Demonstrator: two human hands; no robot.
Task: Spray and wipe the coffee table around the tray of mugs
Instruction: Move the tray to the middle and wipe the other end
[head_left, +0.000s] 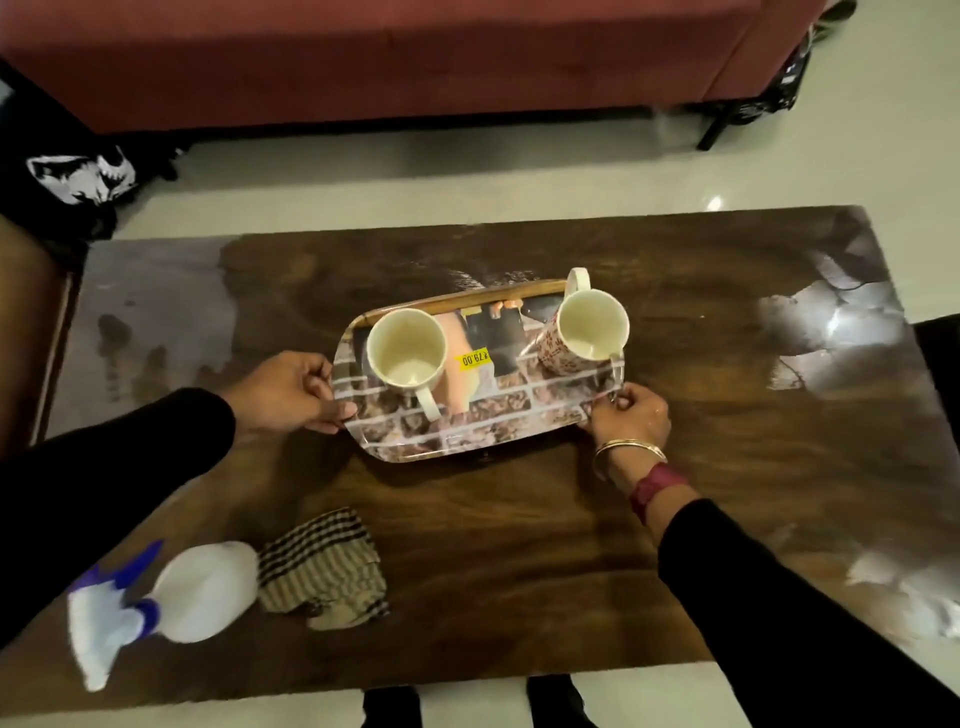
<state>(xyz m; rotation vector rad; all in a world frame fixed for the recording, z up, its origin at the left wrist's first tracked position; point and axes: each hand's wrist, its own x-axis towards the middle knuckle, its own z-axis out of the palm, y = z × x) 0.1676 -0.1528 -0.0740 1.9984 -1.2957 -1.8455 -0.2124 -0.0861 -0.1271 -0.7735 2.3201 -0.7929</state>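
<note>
A printed tray sits mid-table on the dark wooden coffee table. It carries two empty cream mugs, one on the left and a patterned one on the right. My left hand grips the tray's left edge and my right hand grips its right front corner. A white spray bottle with a blue trigger lies on its side at the near left. A checked cloth lies crumpled right beside it.
A red sofa stands beyond the table across a strip of pale floor. Dark fabric with a white print lies at the far left. Glossy reflections show on the table's right side.
</note>
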